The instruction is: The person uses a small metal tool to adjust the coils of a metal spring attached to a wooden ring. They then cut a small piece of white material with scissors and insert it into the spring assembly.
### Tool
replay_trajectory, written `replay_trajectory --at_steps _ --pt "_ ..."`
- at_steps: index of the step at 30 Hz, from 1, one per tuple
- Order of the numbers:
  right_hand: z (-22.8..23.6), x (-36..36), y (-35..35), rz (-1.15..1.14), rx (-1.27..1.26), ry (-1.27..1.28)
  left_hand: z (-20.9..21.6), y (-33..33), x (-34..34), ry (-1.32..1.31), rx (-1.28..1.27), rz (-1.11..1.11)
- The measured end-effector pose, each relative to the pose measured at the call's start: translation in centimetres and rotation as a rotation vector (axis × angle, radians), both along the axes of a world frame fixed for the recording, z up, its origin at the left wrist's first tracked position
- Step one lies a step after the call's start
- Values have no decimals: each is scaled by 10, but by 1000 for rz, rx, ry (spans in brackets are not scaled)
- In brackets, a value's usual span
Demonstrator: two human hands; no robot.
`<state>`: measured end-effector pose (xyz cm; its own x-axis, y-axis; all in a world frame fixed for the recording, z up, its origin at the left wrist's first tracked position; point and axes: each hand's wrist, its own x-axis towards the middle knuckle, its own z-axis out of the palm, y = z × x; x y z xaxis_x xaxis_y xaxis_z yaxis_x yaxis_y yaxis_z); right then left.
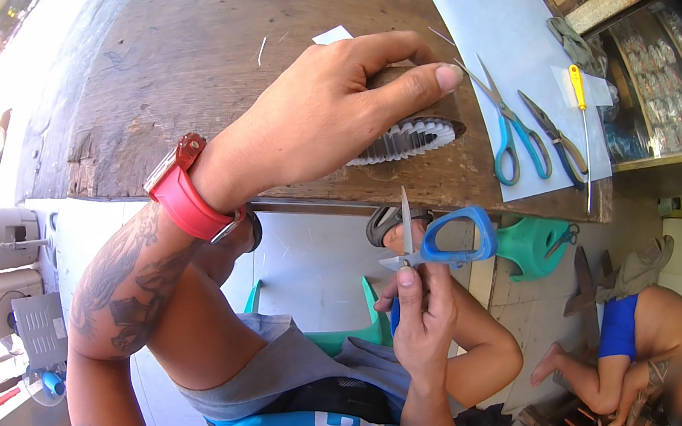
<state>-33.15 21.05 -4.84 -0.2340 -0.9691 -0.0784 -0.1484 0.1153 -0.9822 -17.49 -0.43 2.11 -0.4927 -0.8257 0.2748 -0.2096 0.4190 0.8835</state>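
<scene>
My left hand (333, 109) is over the near part of the wooden table, its thumb and fingers closed round a dark brown piece with a white ridged strip (406, 141) along its near side. The palm hides much of that piece. In front of the table edge, my right hand (427, 315) holds scissors with blue handles (463, 233). Its thumb and fingers pinch them close to the pivot; the blades are spread, and one points up toward the table edge. The scissors are apart from the brown piece.
On the wooden table (182, 46), a white sheet (525, 186) bears teal scissors (508, 123), pliers (553, 138) and a yellow-handled screwdriver (581, 94). A paper scrap (332, 35) lies beyond my left hand. A green stool (530, 247) and a crouching person (643, 339) are at right.
</scene>
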Motion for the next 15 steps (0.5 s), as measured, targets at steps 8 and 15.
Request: replay_trajectory --at_steps 8,15 --pt "-7 -1 4 38 25 14 7 -1 -5 -101 50 -39" --pt "-7 -4 4 13 56 -7 7 -1 -6 -121 10 -23"
